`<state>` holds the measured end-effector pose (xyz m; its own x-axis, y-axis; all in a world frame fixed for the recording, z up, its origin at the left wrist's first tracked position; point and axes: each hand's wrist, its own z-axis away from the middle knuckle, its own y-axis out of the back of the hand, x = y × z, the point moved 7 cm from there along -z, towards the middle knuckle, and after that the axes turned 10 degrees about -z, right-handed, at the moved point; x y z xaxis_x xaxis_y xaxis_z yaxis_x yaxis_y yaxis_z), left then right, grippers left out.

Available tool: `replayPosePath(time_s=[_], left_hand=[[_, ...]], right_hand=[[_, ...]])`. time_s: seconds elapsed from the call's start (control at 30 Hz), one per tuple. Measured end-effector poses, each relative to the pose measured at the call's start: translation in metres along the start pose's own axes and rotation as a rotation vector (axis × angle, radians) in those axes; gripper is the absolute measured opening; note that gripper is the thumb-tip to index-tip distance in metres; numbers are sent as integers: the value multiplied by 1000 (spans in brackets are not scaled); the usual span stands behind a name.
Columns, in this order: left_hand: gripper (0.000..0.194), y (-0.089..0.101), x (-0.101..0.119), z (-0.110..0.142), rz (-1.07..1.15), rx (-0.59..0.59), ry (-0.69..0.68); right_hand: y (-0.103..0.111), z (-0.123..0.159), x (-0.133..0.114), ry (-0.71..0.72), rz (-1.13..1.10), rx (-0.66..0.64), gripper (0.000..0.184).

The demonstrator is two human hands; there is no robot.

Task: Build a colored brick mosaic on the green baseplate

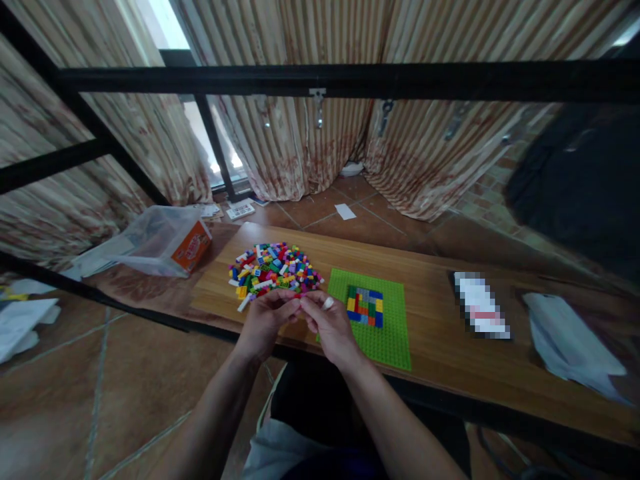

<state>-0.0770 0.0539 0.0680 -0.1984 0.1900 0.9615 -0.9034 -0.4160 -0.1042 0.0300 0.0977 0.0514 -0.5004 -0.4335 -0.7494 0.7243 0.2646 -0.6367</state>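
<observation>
My left hand (267, 319) and my right hand (327, 325) meet fingertip to fingertip over the near edge of the wooden table (440, 347), both pinched closed. What they pinch is too small to name; a white bit shows at my right fingers. Just beyond them lies a pile of several small coloured bricks (274, 268). To the right lies a green baseplate (387, 330) with a small patch of coloured bricks (365, 306) fixed on it.
A clear plastic bag with an orange box (167, 248) lies at the table's left end. A blurred flat item (481, 305) and a white bag (570, 340) lie at the right. Black frame bars (320, 80) cross above; curtains hang behind.
</observation>
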Motion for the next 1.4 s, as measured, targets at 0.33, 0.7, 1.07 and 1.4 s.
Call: replayPosePath(time_s=[0.33,0.7,1.07,1.4], left_hand=[[33,7,-11,-7,-6,-5,-52],[16,66,7,-60,-846,298,-248],[20,80,-11,-50,-704,343,-241],[20,-5,-28,27,-713,99,-505]], right_hand=[[8,-5,11,-5,-11,47,28],[14,-74,11,128,765,47,30],[25,-49,10,-2,437,125,47],[54,10,-26,51,468,66,45]])
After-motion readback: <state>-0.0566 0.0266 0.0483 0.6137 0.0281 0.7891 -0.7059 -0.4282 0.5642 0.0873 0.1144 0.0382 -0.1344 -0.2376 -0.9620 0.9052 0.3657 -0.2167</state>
